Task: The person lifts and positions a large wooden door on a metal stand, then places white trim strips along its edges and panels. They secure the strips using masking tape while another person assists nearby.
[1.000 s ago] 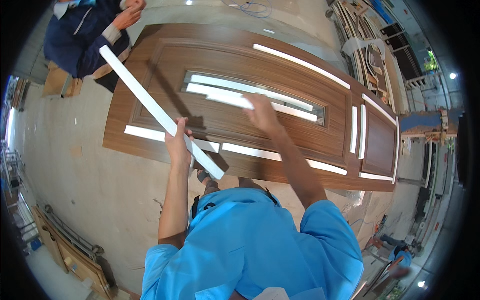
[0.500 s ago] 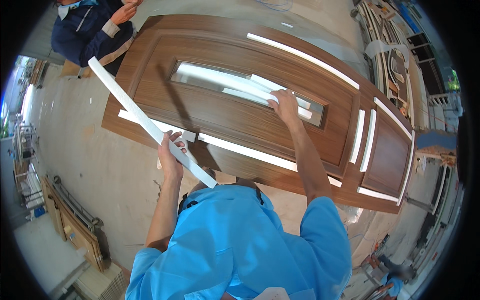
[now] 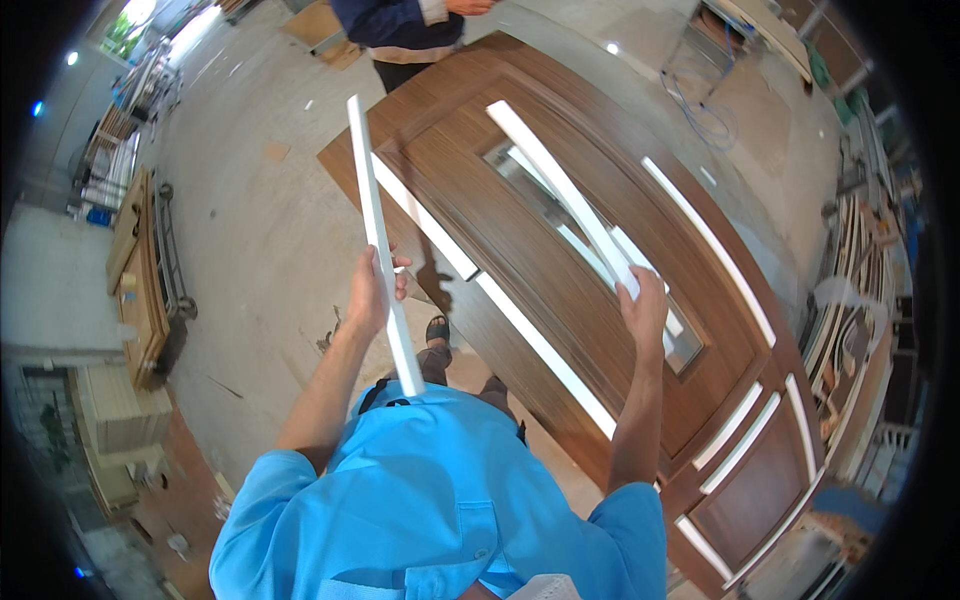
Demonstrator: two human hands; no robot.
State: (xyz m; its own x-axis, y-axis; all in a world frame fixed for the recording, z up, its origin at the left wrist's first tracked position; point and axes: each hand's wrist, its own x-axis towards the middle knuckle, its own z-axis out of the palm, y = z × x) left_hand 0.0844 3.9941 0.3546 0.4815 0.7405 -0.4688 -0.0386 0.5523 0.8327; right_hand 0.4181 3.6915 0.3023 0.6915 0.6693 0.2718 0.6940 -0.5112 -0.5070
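Observation:
My left hand (image 3: 372,292) is closed round a long white foam-like strip (image 3: 365,190), held upright in the view beside the door's near edge. My right hand (image 3: 645,303) grips the near end of a second white strip (image 3: 548,168), which slants above the glass pane of a brown wooden panelled door (image 3: 450,120). Other white strips rest on that door: one along the far edge (image 3: 708,245), one along the near edge (image 3: 545,350), and several about the smaller panel. More strips lie over the glass, partly hidden beneath the held one.
Beyond the door's upper left end stands a person in a dark jacket (image 3: 395,25). Stacked boards (image 3: 850,270) lie at the right. Wooden panels on a wheeled rack (image 3: 145,280) stand at the left, and a blue hose (image 3: 705,120) coils on the floor behind.
The view has turned, so the door now slants down to the right. My right hand has raised its strip off the glass, and the left strip stands more upright.

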